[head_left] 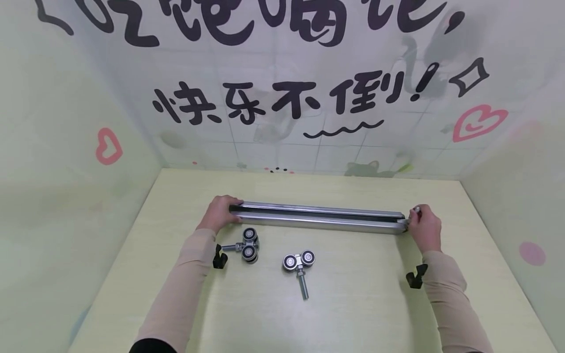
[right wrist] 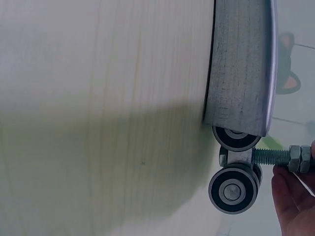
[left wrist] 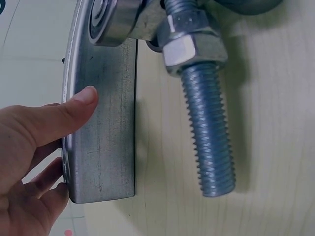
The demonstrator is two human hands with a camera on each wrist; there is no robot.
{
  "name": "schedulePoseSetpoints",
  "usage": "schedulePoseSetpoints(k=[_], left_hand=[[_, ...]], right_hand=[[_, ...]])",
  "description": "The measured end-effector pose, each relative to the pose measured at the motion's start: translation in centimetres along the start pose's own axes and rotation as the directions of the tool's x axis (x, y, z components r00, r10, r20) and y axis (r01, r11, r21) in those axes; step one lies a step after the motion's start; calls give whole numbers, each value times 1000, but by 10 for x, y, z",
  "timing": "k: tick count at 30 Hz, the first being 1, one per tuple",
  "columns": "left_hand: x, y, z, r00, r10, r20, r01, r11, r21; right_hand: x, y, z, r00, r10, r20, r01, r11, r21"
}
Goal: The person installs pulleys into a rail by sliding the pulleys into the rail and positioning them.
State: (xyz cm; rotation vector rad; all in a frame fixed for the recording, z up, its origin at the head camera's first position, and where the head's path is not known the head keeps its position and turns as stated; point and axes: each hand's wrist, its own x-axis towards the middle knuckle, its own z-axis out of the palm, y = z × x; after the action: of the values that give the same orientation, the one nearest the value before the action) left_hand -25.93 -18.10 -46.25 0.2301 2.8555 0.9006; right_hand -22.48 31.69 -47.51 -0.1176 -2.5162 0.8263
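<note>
A long metal rail (head_left: 318,224) with an open slot along its top lies across the table. My left hand (head_left: 217,214) grips its left end, thumb on the near wall (left wrist: 101,147) in the left wrist view. At the rail's right end, my right hand (head_left: 426,228) pinches the threaded bolt (right wrist: 273,157) of a roller trolley. One wheel pair of this trolley is partly hidden inside the rail's end; the other wheels (right wrist: 232,191) stand outside. Two more roller trolleys lie nearer: one (head_left: 249,253) close to my left wrist, another (head_left: 300,260) with its bolt towards me.
The pale wooden table (head_left: 353,304) is enclosed by a printed back wall (head_left: 282,152) and side walls (head_left: 521,206) left and right. Black clips (head_left: 416,277) show beside both sleeves.
</note>
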Motion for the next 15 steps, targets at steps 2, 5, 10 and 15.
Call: schedulePoseSetpoints(k=[2, 5, 10, 15], left_hand=[[0, 0, 0, 1000, 2, -1, -2, 1000, 4], [-1, -1, 0, 1000, 2, -2, -2, 1000, 4], [-1, -1, -1, 1000, 0, 1, 0, 1000, 0], [0, -1, -1, 1000, -8, 6, 8, 1000, -8]], right_hand=[[0, -2, 1, 1000, -1, 16, 1, 1000, 0], [1, -4, 2, 1000, -4, 28, 4, 1000, -2], [1, -5, 5, 999, -21, 44, 22, 1000, -2], [1, -8, 7, 997, -51, 56, 51, 999, -3]])
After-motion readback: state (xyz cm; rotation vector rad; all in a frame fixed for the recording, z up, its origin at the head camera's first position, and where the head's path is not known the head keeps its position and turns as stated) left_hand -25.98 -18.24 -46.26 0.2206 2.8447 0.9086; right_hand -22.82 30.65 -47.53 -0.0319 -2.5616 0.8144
